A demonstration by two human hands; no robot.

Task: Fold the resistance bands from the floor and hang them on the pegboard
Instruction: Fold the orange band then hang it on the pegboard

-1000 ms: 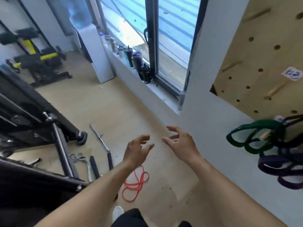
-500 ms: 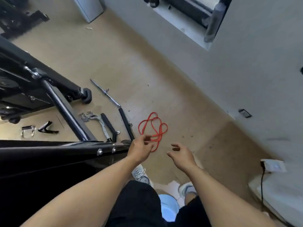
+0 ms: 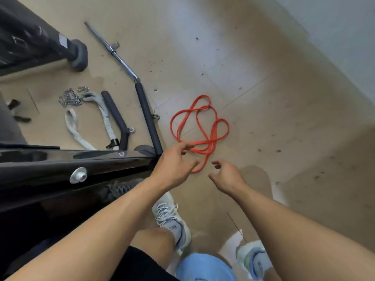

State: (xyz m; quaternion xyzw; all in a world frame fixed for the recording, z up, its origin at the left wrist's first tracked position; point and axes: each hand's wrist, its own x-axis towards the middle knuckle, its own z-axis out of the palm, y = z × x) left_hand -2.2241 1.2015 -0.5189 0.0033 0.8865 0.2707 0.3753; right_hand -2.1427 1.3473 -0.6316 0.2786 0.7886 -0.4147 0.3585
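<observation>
Band: I see a thin red rubber resistance band [image 3: 199, 126] lying in tangled loops on the tan tiled floor [image 3: 263, 110].
Left hand [image 3: 173, 166]: mine, fingers spread wide, empty, its fingertips over the band's near loops; contact I cannot tell.
Right hand [image 3: 227, 178]: open and loosely curled, empty, just beside the band's near end.
Beside the band: a long black foam-gripped metal bar [image 3: 149, 118] lies to its left.
Beyond that bar: a white rope handle with chain [image 3: 105, 116].
</observation>
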